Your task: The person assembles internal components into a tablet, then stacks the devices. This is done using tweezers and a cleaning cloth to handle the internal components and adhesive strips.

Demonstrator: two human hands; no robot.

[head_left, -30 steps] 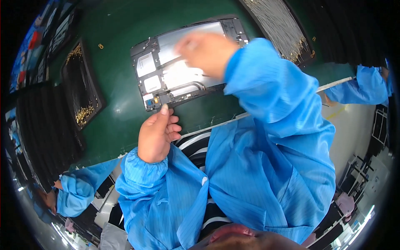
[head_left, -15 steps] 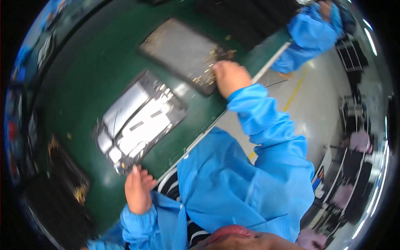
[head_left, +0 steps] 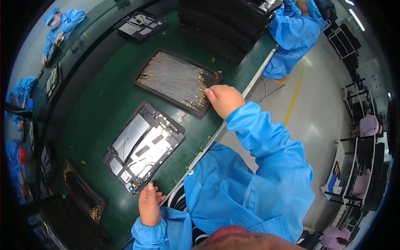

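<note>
Head view: right hand [head_left: 225, 100] reached to tray [head_left: 143, 79] edge, fingers curled at thin gold-tipped wires [head_left: 175, 77], grip on one not clear. Left hand [head_left: 149, 204] lay loose, empty, steadying open tablet [head_left: 143, 146] corner on counter [head_left: 100, 108].

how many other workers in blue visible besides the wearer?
3: one top left, one at the left edge, one top right beside the bench. More may be hidden.

mat [head_left: 104, 104] green | sleeve [head_left: 266, 137] blue | tray [head_left: 146, 85] black | floor line [head_left: 296, 93] yellow
</note>
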